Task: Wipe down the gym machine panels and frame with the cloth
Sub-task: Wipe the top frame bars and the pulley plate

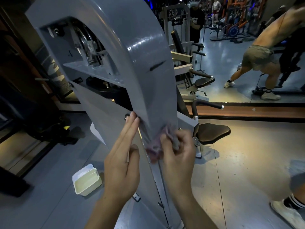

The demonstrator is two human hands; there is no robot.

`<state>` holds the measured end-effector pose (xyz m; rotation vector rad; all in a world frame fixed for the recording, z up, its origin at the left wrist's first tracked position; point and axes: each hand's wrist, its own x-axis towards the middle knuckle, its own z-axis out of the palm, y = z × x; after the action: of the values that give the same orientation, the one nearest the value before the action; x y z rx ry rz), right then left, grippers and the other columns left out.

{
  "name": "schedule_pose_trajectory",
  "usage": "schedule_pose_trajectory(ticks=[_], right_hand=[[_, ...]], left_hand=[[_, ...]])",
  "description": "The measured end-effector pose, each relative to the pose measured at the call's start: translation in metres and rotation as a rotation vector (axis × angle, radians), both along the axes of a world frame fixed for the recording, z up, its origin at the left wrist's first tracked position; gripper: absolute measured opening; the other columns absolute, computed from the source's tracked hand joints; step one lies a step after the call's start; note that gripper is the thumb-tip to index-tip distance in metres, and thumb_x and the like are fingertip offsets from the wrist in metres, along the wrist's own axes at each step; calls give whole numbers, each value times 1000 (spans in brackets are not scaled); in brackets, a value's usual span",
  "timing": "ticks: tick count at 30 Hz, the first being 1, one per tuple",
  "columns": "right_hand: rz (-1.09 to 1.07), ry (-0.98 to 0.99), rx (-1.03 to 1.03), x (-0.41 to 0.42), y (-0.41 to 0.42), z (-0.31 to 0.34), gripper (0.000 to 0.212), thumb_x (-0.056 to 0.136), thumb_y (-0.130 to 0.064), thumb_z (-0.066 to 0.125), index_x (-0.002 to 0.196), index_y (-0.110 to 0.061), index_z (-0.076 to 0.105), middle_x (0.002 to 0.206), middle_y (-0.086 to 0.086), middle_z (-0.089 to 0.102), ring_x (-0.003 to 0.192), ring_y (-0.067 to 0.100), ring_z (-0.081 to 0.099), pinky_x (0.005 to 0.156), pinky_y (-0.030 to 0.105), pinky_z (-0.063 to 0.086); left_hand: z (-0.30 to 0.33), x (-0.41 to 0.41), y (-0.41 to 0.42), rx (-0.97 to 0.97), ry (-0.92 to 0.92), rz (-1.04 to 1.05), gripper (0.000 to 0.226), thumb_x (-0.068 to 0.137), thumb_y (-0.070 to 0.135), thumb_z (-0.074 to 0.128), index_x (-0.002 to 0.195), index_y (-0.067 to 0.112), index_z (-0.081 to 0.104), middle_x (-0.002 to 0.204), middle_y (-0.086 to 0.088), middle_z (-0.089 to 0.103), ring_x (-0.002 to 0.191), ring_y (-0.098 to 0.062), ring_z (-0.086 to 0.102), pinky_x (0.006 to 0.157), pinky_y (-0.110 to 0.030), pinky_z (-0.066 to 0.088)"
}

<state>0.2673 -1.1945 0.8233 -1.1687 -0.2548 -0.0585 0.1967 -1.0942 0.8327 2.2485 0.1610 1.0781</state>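
Head view is being filled by a tall grey gym machine (148, 52), whose curved panel is rising from near centre toward the far left. The left hand (122, 164) is being held flat against the panel's left edge, fingers (132, 124) straight and together, nothing being gripped. The right hand (178, 156) is being curled around a bunched purplish-grey cloth (156, 146), which is being pressed against the narrow lower part of the panel, just right of the left hand; both hand and cloth are being blurred. A white tub (86, 180) is being shown on the grey floor near the left, beside the machine's base. A black padded seat (212, 132) is being seen just right of the machine. Farther right, a person in shorts (257, 57) is being seen leaning forward, and a white shoe (287, 212) is being shown at the near right corner.
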Motion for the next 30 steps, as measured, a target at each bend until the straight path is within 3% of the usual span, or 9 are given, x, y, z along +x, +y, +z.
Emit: schedule_pose_trajectory(ticks=[3,7,10,14,16,17,20,25,30], right_hand=[[17,55,-19,-4,-6,-8,11,96,-5,66,94,-5,55,75,-13,69,60,12,69,45,24,53],[9,-234,106,6,4,61,13,95,5,65,95,4,53,69,-21,68,56,-4,65,49,12,50],[-22,-339,122,9,11,76,15,95,2,66,93,-2,52,72,-16,68,57,-1,65,53,12,50],[-57,-84,-55,5,3,-9,14,95,-16,70,94,-18,56,78,-11,68,62,7,67,55,25,54],[-48,100,-127,4,-4,-47,17,94,-34,70,90,-25,56,75,0,67,64,29,67,53,41,58],[-52,125,-157,7,-6,-54,18,94,-35,69,89,-23,56,74,2,65,64,35,65,51,41,57],[-93,-8,-120,27,-6,-26,13,97,-18,68,91,-18,57,79,-3,67,67,18,67,51,27,53],[-129,-247,-37,50,2,22,9,98,-12,65,99,-14,57,89,-11,66,82,2,68,61,12,51],[-120,47,-190,46,-7,-59,19,99,-25,63,91,-41,56,90,-15,66,84,18,70,62,32,58]], left_hand=[[0,1,0,-20,-5,2,68,93,-9,42,154,21,44,163,16,37,152,-7,32,121,-20,28],[-1,2,-2,-31,-7,-16,62,94,-5,43,153,13,46,161,6,44,151,-14,36,121,-35,35],[-3,2,-3,-44,10,-23,64,95,-4,44,156,13,42,162,2,42,152,-18,35,120,-50,37],[-7,4,-4,32,14,-18,74,91,-11,45,158,17,34,169,10,26,157,-15,22,123,-41,27],[-9,6,-6,42,18,-9,72,92,-11,45,159,14,33,170,10,23,158,-15,19,123,-38,25],[-10,6,-6,43,15,-7,71,93,-10,45,159,13,32,170,10,22,158,-15,19,124,-37,24],[-12,9,-7,63,7,-7,72,93,-10,46,160,12,31,171,10,20,158,-18,19,124,-36,24],[-18,13,-7,93,21,-8,81,91,-9,50,162,18,22,173,8,12,159,-19,14,125,-32,21],[-21,17,-6,119,18,-9,90,90,-6,53,164,25,14,173,6,8,160,-19,10,125,-23,16]])
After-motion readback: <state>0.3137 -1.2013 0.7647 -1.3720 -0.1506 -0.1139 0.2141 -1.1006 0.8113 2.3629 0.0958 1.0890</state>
